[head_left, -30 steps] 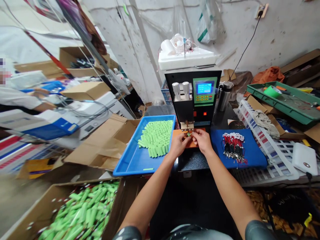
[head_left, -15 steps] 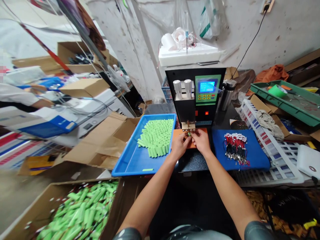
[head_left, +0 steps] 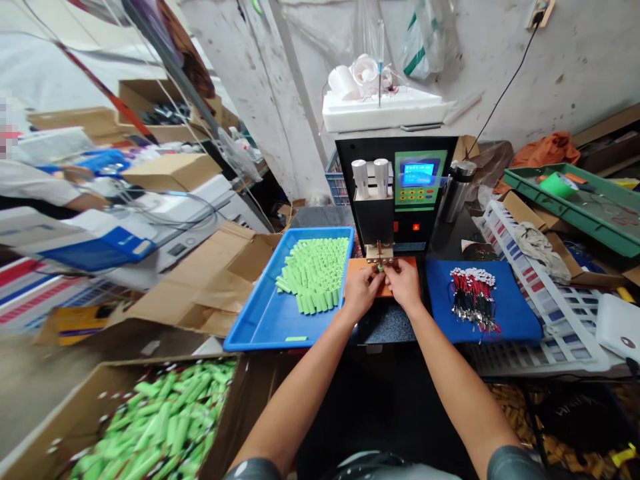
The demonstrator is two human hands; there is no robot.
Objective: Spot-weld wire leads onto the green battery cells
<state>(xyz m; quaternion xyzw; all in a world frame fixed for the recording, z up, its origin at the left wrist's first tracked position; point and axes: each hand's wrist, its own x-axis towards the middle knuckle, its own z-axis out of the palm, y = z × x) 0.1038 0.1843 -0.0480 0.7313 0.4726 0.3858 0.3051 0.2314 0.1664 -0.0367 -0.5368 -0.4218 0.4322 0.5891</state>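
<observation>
A green battery cell point(head_left: 381, 269) sits end-on under the welding pins point(head_left: 379, 250) of a black spot welder point(head_left: 373, 223). My left hand point(head_left: 362, 288) pinches it from the left. From the right, my right hand point(head_left: 404, 285) closes on the same spot, its fingertips meeting the cell; whether a thin lead is also between them cannot be made out. Both hands rest over an orange plate point(head_left: 356, 272). Many green cells point(head_left: 317, 270) stand and lie in a blue tray point(head_left: 250, 327) to the left. Red and black wire leads with white connectors point(head_left: 473, 297) lie on a blue cloth point(head_left: 517, 313) at right.
A cardboard box point(head_left: 60, 413) at lower left holds green cells with leads. Beside the welder stands a steel flask point(head_left: 457, 190). A white plastic crate point(head_left: 560, 333), a green tray point(head_left: 590, 217) and a power bank-like white box point(head_left: 620, 323) are at right. Another person's arm point(head_left: 45, 190) shows far left.
The view has shifted slightly, moving the welder a little to the right in the picture. Text on the blue display differs. Both hands keep their place at the cell.
</observation>
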